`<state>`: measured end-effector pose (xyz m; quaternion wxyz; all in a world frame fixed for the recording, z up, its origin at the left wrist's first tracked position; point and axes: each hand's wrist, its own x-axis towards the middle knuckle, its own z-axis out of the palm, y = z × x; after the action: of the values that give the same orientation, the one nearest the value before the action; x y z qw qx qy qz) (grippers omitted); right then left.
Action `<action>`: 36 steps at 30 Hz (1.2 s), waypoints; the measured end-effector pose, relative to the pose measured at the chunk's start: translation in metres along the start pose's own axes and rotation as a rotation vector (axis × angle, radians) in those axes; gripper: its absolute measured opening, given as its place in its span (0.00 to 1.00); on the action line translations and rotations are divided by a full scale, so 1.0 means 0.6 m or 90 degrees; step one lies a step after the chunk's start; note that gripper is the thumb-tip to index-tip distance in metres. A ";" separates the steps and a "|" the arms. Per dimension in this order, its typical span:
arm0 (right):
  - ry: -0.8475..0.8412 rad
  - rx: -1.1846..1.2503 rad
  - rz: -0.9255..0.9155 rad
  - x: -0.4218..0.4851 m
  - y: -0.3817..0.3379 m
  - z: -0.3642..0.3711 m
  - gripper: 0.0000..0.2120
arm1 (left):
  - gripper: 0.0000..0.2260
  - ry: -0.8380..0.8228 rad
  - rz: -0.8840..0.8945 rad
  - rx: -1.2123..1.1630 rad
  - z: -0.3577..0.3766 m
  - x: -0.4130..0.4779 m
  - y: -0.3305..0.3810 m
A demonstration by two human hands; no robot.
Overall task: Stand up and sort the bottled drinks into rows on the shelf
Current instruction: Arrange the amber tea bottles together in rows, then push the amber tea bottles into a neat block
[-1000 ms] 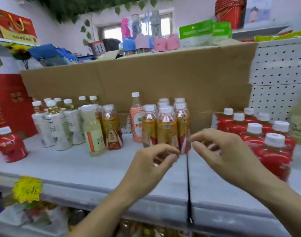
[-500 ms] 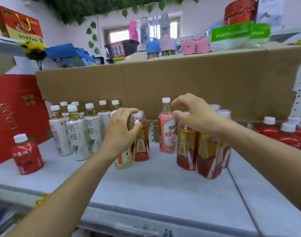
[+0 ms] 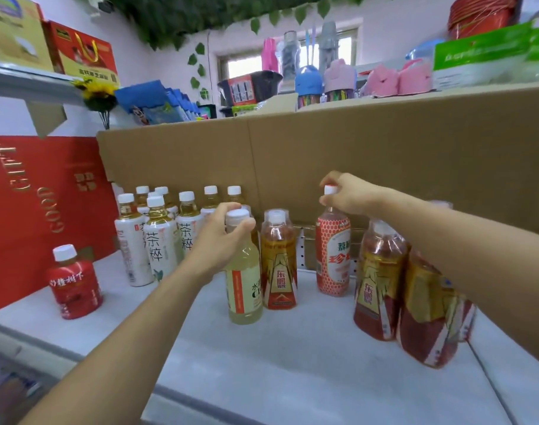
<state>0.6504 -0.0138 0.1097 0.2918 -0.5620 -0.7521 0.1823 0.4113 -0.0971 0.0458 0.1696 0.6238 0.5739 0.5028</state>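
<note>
My left hand point(image 3: 219, 240) grips the neck of a pale yellow bottle point(image 3: 244, 289) that stands on the grey shelf point(image 3: 262, 363). Beside it stands an amber bottle with a red and gold label point(image 3: 279, 265). My right hand point(image 3: 348, 194) pinches the white cap of a tall orange-patterned bottle point(image 3: 333, 256) near the cardboard back wall. Under my right forearm stands a cluster of amber bottles point(image 3: 384, 280). At the left, several white-label tea bottles point(image 3: 158, 240) stand in a group, and a short red bottle point(image 3: 75, 283) stands alone.
A cardboard sheet point(image 3: 384, 154) lines the back of the shelf. A red gift box point(image 3: 32, 210) closes off the left side. Above the cardboard are pink and blue goods point(image 3: 338, 78), and a lower shelf shows at the bottom left.
Both hands have reached forward from in front of the amber bottles. The left one now holds the pale yellow bottle's neck and the right one holds the orange-patterned bottle's cap. The view has shifted left and closer.
</note>
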 end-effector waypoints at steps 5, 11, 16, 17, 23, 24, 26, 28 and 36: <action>0.021 -0.021 -0.075 -0.016 0.002 0.001 0.13 | 0.18 -0.034 0.013 -0.003 -0.005 -0.004 -0.001; -0.047 -0.011 -0.160 -0.088 -0.021 -0.010 0.11 | 0.19 -0.051 0.045 0.018 -0.015 -0.022 -0.010; -0.055 -0.022 -0.214 -0.173 -0.041 -0.021 0.09 | 0.16 -0.049 0.088 -0.006 -0.016 -0.067 -0.001; -0.053 -0.005 -0.214 -0.190 -0.044 -0.024 0.09 | 0.15 -0.049 0.097 -0.017 -0.014 -0.079 0.006; -0.001 0.221 -0.118 -0.271 -0.017 0.042 0.19 | 0.22 -0.052 0.054 -0.183 0.010 -0.142 0.016; -0.010 0.256 -0.092 -0.281 -0.006 0.067 0.23 | 0.24 -0.058 0.041 -0.186 0.018 -0.154 0.006; -0.013 0.355 -0.039 -0.300 0.016 0.114 0.28 | 0.29 -0.069 0.000 -0.170 0.035 -0.178 -0.020; 0.007 0.391 -0.007 -0.314 0.037 0.148 0.32 | 0.34 -0.076 -0.026 -0.158 0.048 -0.195 -0.045; 0.126 0.410 0.018 -0.356 0.051 0.160 0.27 | 0.30 -0.049 -0.023 -0.226 0.081 -0.222 -0.049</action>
<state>0.6535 -0.2024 -0.0323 0.5232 -0.4664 -0.6162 0.3592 0.4572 -0.1891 -0.0566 0.3077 0.5927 0.4801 0.5688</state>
